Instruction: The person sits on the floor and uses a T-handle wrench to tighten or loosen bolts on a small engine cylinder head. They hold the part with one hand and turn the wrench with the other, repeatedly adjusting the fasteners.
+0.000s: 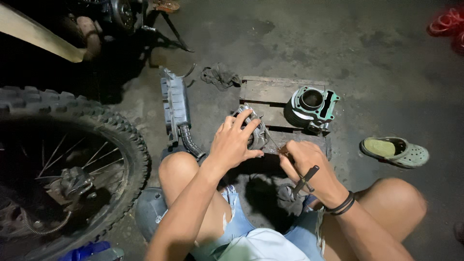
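Currently I brace the round metal engine part on the wooden pallet, just left of the green-gasketed cylinder: left hand clamped over it, right hand gripping a dark tool. Judged next: steady, fine tool placement.

One tyre, one cylinder, one shoe.

A knobby motorcycle tire fills the left side, with a grey airbox lying beside it on the concrete floor. Farther right sit a finned engine cylinder on a wooden pallet, a dark rag and a green clog.
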